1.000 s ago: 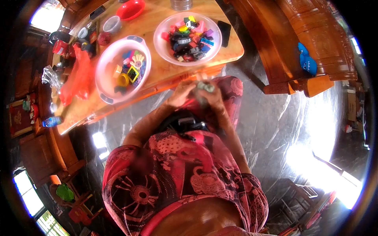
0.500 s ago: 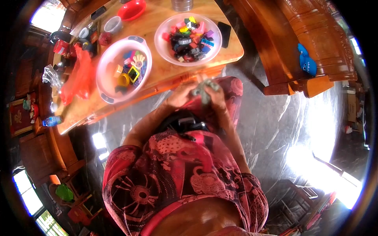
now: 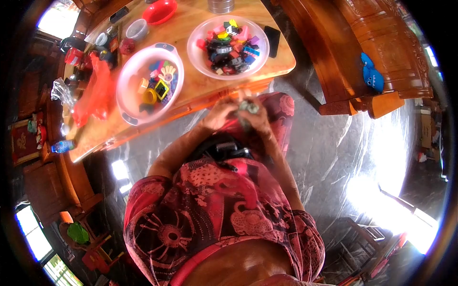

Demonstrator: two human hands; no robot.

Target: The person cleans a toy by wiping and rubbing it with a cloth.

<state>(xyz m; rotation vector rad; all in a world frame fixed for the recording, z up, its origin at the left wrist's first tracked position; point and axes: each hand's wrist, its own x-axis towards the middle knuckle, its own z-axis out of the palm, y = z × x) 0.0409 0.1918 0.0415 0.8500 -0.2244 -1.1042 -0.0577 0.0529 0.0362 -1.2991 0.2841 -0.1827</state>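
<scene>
Over my lap, just off the table's near edge, my two hands are close together. My right hand [image 3: 258, 119] is closed around a bunched grey-green cloth [image 3: 249, 107], with folds poking out above its fingers. My left hand [image 3: 221, 115] meets it from the side, its fingers curled in against the cloth. What lies between those left fingers is blurred and hidden. Nearest beyond the hands is a round translucent basin [image 3: 192, 57] heaped with small coloured toys and blocks [image 3: 228, 50]. Left of it stands an oval pinkish tub [image 3: 125, 90] with a few toys, including a yellow-framed one [image 3: 161, 89].
A wooden table [image 3: 191, 90] bears a black phone [image 3: 272, 41], a red bowl [image 3: 160, 12], a small clear container [image 3: 137, 29], a metal tin [image 3: 221, 5] and a red plastic bag [image 3: 95, 90]. A wooden bench [image 3: 329, 66] with a blue toy [image 3: 372, 77] stands right.
The cloth has gone from spread across both hands to bunched in my right hand. My hands have shifted slightly against each other; the basin, tub and table things stay put.
</scene>
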